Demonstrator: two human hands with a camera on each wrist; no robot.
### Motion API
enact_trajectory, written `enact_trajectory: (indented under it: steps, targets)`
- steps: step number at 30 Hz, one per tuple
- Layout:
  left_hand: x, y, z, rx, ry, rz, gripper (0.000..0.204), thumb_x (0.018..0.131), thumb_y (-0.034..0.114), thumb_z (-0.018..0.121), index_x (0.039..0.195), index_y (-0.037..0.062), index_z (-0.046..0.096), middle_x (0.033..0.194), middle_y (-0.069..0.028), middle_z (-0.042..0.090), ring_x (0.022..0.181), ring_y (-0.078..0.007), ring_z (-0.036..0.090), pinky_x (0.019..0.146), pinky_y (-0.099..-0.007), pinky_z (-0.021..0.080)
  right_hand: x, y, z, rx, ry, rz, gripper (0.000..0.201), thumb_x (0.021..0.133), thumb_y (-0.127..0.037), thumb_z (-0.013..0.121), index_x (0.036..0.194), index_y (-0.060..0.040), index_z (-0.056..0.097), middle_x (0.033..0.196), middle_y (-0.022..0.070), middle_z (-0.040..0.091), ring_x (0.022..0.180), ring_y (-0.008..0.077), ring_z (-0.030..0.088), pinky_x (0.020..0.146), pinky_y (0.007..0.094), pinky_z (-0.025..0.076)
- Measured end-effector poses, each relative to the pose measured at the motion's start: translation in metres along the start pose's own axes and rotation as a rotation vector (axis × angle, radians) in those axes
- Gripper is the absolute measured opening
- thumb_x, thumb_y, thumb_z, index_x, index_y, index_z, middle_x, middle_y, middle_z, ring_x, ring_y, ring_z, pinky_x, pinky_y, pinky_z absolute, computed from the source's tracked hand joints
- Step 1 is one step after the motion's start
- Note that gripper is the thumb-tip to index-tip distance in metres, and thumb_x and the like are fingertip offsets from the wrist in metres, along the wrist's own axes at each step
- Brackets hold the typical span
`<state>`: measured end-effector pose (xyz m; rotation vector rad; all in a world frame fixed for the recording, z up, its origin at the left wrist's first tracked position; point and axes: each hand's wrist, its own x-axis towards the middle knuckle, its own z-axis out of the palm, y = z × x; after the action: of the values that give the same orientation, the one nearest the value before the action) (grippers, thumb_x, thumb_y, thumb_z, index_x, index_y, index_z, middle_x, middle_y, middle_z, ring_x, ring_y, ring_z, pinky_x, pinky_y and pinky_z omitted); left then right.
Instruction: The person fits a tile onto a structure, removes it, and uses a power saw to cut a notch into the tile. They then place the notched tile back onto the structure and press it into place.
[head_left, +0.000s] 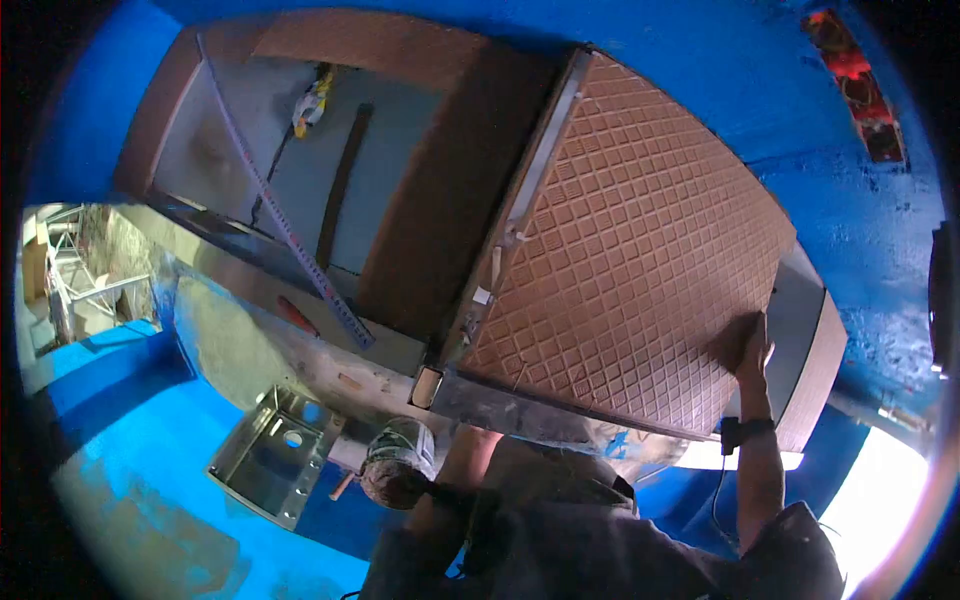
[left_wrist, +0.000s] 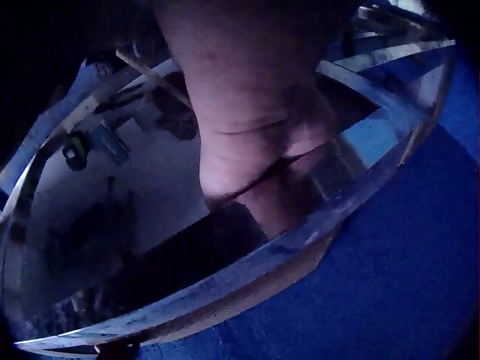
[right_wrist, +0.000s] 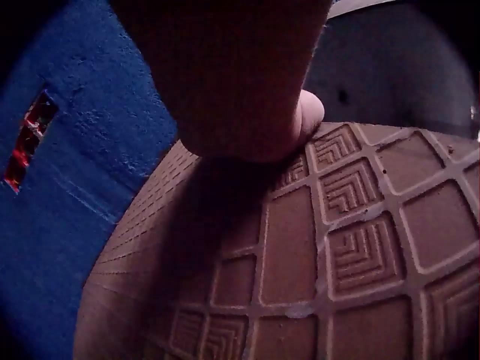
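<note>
A large brown ribbed slab [head_left: 640, 240], its gridded back like that of a big tile, lies face down over the worktop. At its right edge rests my right hand [head_left: 757, 352], fingers pointing away from me. In the right wrist view that hand [right_wrist: 247, 135] lies against the raised grid, its fingertips hidden. My left forearm [head_left: 470, 456] reaches up to the near edge of the worktop, where the hand drops from sight. The left wrist view has the left hand [left_wrist: 255, 150] over the dark inside of a rimmed frame, the fingers mostly hidden; I cannot tell what they hold.
Left of the slab, a brown-framed opening [head_left: 455, 190] has a long ruler [head_left: 265, 190] across it and a yellow-handled tool [head_left: 310, 105] inside. A bucket [head_left: 398, 465] and a steel sink [head_left: 275, 455] stand below. Blue walls [head_left: 690, 100] close in behind; red wiring boxes [head_left: 855, 85] sit there.
</note>
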<state>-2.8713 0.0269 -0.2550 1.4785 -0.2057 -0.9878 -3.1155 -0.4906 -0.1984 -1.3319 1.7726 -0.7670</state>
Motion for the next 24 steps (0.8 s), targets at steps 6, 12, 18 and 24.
enact_trajectory:
  steps: [6,12,18,24]
  targets:
    - [-0.015,0.044,-0.006,0.345,-0.116,-0.056,0.047,0.095,0.039,0.062,0.131,0.0087,0.058,0.134,-0.016,0.059,0.12,-0.0346,0.057,0.104,-0.0445,0.046,-0.036,-0.035,0.0,0.077,-0.267,0.048,0.057,0.095,-0.053,0.061,0.116,-0.0004,0.067,0.105,0.0061,0.066,0.095,0.0173,0.061,0.084,0.035,0.053]
    - [-0.006,0.003,0.002,0.503,-0.052,0.121,0.051,0.092,0.043,0.065,0.129,0.0085,0.059,0.133,-0.0167,0.06,0.119,-0.0358,0.057,0.102,-0.0446,0.047,-0.073,-0.054,0.025,0.282,-0.267,-0.066,0.043,0.101,-0.047,0.054,0.082,-0.0109,0.067,0.068,0.0033,0.061,0.056,0.0191,0.057,0.053,0.0373,0.05]
    - [-0.002,0.005,0.008,0.543,-0.034,0.204,0.039,0.094,0.028,0.059,0.127,0.0077,0.06,0.13,-0.0151,0.062,0.117,-0.0351,0.059,0.102,-0.0447,0.046,-0.054,-0.05,0.032,0.229,-0.027,0.155,0.042,0.102,-0.046,0.051,0.084,-0.0114,0.066,0.067,0.0032,0.06,0.055,0.0209,0.056,0.053,0.039,0.051]
    - [-0.009,-0.006,0.008,0.641,-0.05,0.268,0.03,0.097,0.013,0.053,0.125,0.006,0.062,0.126,-0.0158,0.063,0.116,-0.0353,0.06,0.102,-0.0449,0.046,-0.052,-0.04,0.031,0.288,-0.162,0.086,0.041,0.102,-0.046,0.052,0.082,-0.013,0.064,0.067,0.0035,0.06,0.055,0.0219,0.057,0.054,0.0399,0.053]
